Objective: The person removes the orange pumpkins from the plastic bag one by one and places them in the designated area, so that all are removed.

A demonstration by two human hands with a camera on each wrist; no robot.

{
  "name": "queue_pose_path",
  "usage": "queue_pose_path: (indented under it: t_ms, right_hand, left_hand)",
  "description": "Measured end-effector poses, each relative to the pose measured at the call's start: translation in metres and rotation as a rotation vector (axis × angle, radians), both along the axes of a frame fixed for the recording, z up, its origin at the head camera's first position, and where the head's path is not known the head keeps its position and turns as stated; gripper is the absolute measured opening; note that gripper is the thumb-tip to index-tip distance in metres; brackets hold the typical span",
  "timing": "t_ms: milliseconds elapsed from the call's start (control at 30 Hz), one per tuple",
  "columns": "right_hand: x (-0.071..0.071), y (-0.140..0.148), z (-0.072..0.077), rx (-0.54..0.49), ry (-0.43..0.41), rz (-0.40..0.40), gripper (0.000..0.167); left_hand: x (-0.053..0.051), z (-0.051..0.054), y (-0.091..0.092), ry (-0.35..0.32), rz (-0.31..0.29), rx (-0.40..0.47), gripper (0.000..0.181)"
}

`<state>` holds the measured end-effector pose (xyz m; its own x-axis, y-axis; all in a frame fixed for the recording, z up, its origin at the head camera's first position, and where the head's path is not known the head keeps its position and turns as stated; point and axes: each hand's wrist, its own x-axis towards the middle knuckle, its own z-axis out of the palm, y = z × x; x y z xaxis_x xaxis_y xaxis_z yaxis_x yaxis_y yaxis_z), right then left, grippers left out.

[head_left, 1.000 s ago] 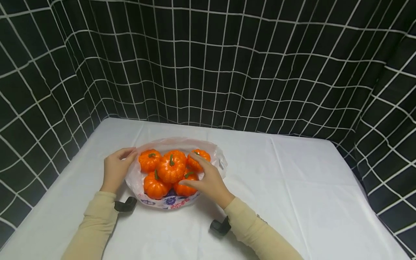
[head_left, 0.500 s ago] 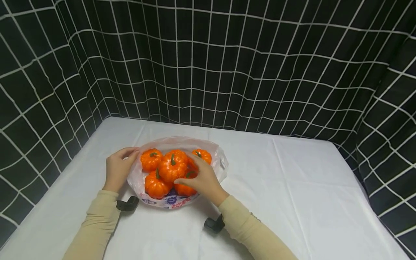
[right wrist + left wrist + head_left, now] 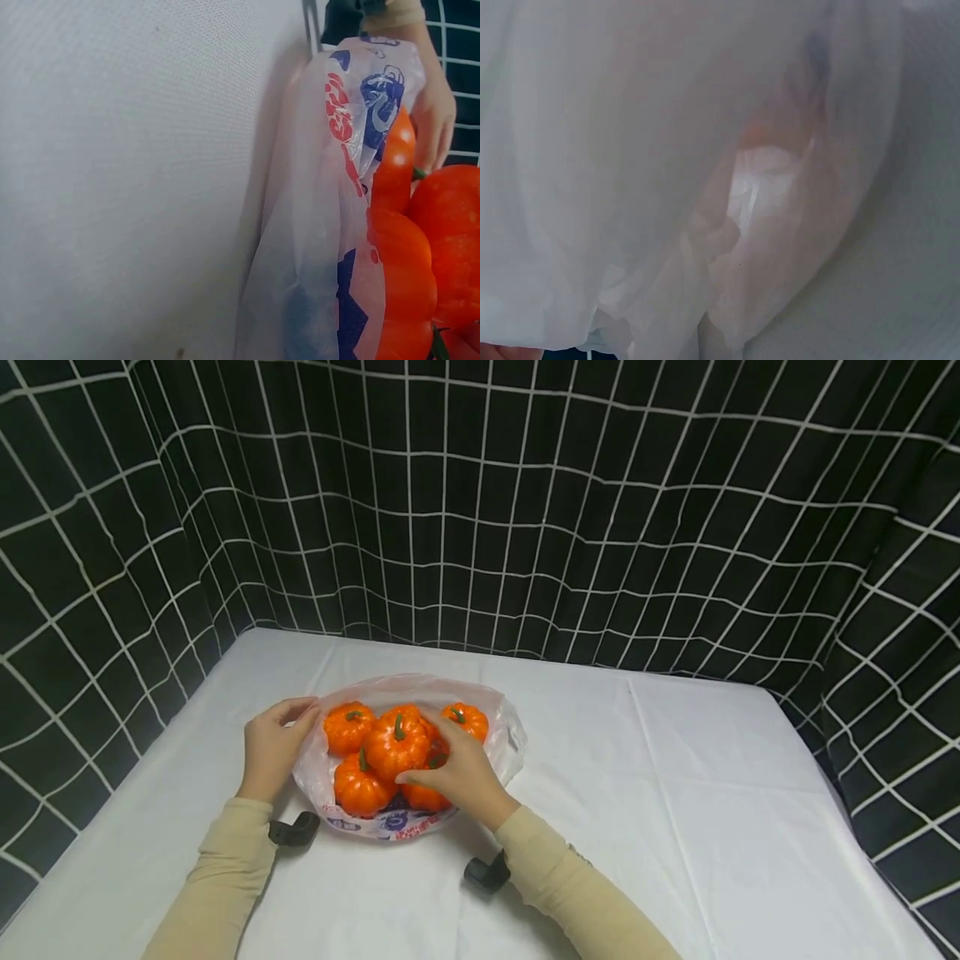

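Several small orange pumpkins with green stems lie in a thin plastic bag [image 3: 360, 828] with blue and red print. The top pumpkin [image 3: 396, 745] rests on the others, near the middle of the bag's mouth. At the bag's left rim, my left hand [image 3: 273, 747] pinches the plastic between thumb and fingers. My right hand [image 3: 467, 777] reaches in from the right, thumb and fingers spread at the right side of the top pumpkin; whether they touch it I cannot tell. In the left wrist view, the bag's cloudy wall [image 3: 630, 187] hides most of the hand.
The bag sits on a white-clothed table [image 3: 600, 793], left of its middle. A black curtain with a white grid [image 3: 495, 510] surrounds the back and sides. Black wrist devices [image 3: 294, 831] sit below both hands.
My right hand has moved left over the pumpkins, closer to the top one. The left hand stays at the bag's rim. The head view has shifted slightly.
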<state>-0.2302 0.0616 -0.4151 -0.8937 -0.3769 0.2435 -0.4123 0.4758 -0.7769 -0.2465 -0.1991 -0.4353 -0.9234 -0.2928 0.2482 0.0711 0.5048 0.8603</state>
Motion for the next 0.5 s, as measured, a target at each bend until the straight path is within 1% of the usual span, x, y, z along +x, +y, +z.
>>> queue_pose_path:
  t_ms: [133, 233, 500]
  right_hand:
    - [0.0012, 0.0003, 0.0010, 0.000, -0.011, 0.003, 0.087]
    - [0.0022, -0.0008, 0.0014, 0.001, -0.018, 0.003, 0.085]
    - [0.0006, -0.0033, 0.0006, -0.002, -0.029, 0.004, 0.082]
  left_hand:
    - [0.0004, -0.0003, 0.0004, 0.014, -0.008, 0.006, 0.031]
    - [0.0016, -0.0001, -0.0001, 0.017, 0.002, 0.008, 0.030]
    - [0.0009, 0.0005, 0.0000, -0.003, 0.005, -0.002, 0.031]
